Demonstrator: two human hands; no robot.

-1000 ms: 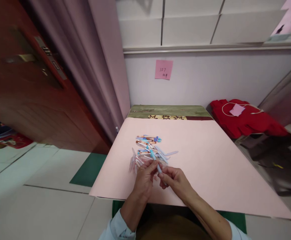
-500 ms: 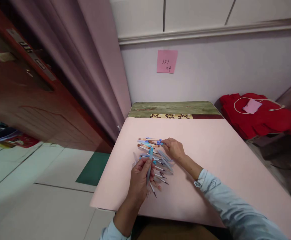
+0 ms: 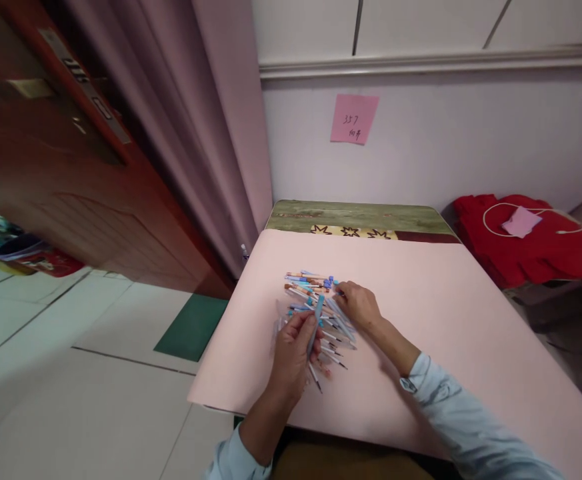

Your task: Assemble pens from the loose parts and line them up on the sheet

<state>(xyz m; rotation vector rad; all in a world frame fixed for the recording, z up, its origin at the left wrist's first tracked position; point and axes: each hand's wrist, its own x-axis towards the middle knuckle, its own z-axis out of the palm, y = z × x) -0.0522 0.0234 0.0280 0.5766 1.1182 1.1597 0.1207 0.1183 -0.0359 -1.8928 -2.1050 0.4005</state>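
Loose pen parts [image 3: 303, 288] clutter the pink tabletop [image 3: 441, 287] around the left hand [image 3: 291, 347], which hides some; red cloth [image 3: 545, 267] far right, curtain [image 3: 195, 120] and door [image 3: 95, 227] left. Left thumb and fingers pinch a blue pen [image 3: 319, 308] over the clutter, long axis near-far, bright-blue end pointing far, slightly right. Right hand [image 3: 358, 305] fingers bunched at the parts' far right end, can't tell if gripping.

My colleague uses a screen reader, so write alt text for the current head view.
A person's left hand holds a light-blue, pen-like piece beside a pile of slender pieces on a pink-covered table. The right hand is at the pile's right side.
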